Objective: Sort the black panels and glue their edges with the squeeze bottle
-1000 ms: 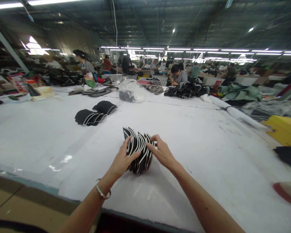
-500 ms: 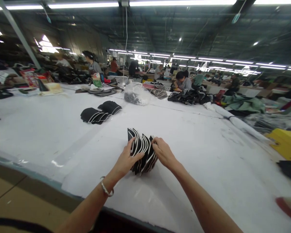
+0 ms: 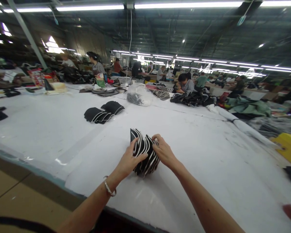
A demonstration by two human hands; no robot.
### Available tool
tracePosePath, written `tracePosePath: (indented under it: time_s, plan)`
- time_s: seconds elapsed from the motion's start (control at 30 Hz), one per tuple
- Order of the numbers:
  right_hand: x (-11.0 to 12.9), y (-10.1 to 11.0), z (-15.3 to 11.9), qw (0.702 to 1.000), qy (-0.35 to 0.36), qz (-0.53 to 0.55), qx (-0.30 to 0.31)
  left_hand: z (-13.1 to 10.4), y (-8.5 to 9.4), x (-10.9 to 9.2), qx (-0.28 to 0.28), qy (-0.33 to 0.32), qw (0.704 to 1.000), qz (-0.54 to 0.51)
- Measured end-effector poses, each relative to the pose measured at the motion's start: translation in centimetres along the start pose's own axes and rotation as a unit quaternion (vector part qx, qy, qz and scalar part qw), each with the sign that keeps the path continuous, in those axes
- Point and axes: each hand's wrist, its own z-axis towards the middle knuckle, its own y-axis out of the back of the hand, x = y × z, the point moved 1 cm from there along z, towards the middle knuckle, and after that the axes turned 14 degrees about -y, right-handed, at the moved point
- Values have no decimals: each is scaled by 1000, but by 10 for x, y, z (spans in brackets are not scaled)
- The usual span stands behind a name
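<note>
A bundle of black pieces with white edging (image 3: 145, 155) stands on edge on the white tabletop (image 3: 199, 139), its layers fanned in a wavy row. My left hand (image 3: 131, 158) grips the bundle's left side, thumb across the front and fingers round the outer piece. At the other end, my right hand (image 3: 162, 149) is closed on the upper right pieces, its fingertips curled over their edges. Farther back to the left lie overlapping stacks of similar black pieces (image 3: 103, 112). Parts of the held bundle are hidden behind my fingers.
A clear plastic bag (image 3: 138, 94) sits at the table's far side, with a heap of black straps (image 3: 192, 97) to its right. A yellow box (image 3: 288, 147) is at the right edge. Other people work at tables beyond.
My right hand's fingers have shifted on the bundle, and the right-hand pieces now sit closer together with more white edges showing. The whole view has shifted slightly.
</note>
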Motion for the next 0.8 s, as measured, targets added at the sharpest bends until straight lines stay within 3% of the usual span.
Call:
tracePosePath:
  time_s: [0.2,0.4,0.57,0.8]
  plan:
    - [8,-4,4,999,1,-34,1,0,-1,-2,-2,4,1000,10]
    - [4,-6,5,999,9,12,29,-1,-1,-10,-11,22,1000,-1]
    - [2,-4,5,998,14,43,36,-1,-3,-9,-17,-2,1000,-15]
    - [6,-8,7,998,43,17,38,-3,-8,-11,-23,11,999,39]
